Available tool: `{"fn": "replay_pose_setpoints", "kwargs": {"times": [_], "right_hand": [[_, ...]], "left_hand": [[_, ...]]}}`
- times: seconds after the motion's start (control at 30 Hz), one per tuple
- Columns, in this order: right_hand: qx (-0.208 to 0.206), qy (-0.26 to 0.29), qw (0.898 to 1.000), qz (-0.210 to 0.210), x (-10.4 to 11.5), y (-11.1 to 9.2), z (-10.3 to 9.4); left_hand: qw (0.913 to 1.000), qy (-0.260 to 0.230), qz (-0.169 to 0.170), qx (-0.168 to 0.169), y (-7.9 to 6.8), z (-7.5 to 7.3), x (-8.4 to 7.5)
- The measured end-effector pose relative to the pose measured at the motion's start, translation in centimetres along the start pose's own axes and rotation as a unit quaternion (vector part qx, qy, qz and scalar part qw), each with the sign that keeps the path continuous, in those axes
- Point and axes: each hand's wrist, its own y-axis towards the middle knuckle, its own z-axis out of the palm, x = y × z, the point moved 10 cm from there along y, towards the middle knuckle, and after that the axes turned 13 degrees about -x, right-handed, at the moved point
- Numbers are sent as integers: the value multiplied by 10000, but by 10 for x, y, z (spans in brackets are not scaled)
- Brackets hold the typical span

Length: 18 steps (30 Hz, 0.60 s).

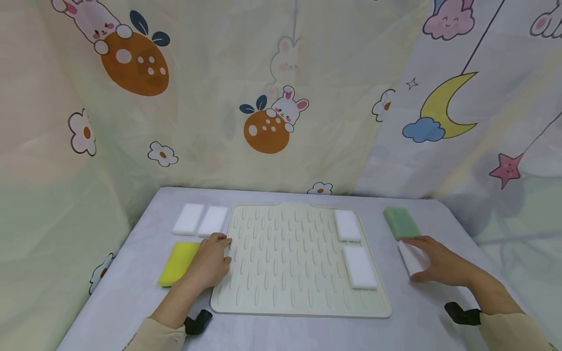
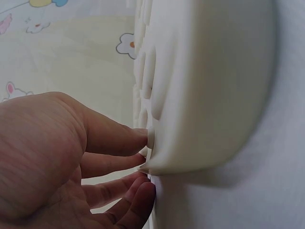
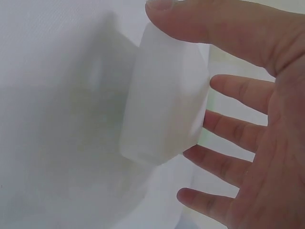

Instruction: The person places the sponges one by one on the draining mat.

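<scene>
My right hand point(image 1: 443, 263) grips a white sponge block point(image 1: 412, 258) between thumb and fingertips, just in front of the green sponge point(image 1: 401, 222). In the right wrist view the white block point(image 3: 159, 98) stands tilted, its shadow on the tablecloth beside it. At the left edge of the cream ribbed mat point(image 1: 281, 273) is my left hand point(image 1: 208, 262), its fingertips touching the mat. The left wrist view shows the thumb on the mat's edge point(image 2: 190, 95) and the other fingers reaching alongside. Two white sponges point(image 1: 348, 225) lie on the mat's right side, one in front of the other.
Left of the mat, two more white sponges point(image 1: 189, 219) lie side by side at the back, with a yellow sponge point(image 1: 179, 263) in front, partly behind the left hand. A white cloth point(image 1: 281, 336) covers the table. Printed curtains point(image 1: 210, 107) hang around its back and sides.
</scene>
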Motion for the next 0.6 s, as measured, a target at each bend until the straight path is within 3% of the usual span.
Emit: {"fn": "replay_pose_setpoints", "kwargs": {"times": [0.6], "right_hand": [[-164, -122, 9986, -486, 42, 12, -9]], "left_hand": [[10000, -54, 6, -21, -2, 2, 2]]}}
